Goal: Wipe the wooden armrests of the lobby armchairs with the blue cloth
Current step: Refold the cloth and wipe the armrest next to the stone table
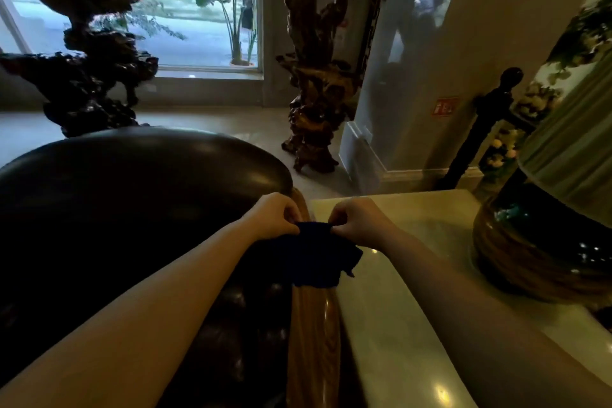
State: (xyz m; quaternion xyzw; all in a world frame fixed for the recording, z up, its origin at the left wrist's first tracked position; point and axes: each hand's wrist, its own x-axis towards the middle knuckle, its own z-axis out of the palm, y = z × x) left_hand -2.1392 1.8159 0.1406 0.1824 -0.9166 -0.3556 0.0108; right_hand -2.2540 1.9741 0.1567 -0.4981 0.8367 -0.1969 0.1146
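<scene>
A: Right side — pale stone side table (390, 325), glossy. A large dark ceramic lamp base (536, 252) sits at its far right edge, the pleated green shade (576, 142) above it.

B: Beyond, on the floor?

A: Two gnarled root-wood sculptures: a dark one (82, 69) at left before the window (185, 10), a browner upright one (318, 76) by the white pillar (414, 76). A potted leafy plant (235, 26) stands outside the glass. Small red sign (444, 107) low on the pillar — unreadable.

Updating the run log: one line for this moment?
left hand: pinching blue cloth | right hand: pinching it | cloth: over wooden armrest | wiping: not underway
</scene>
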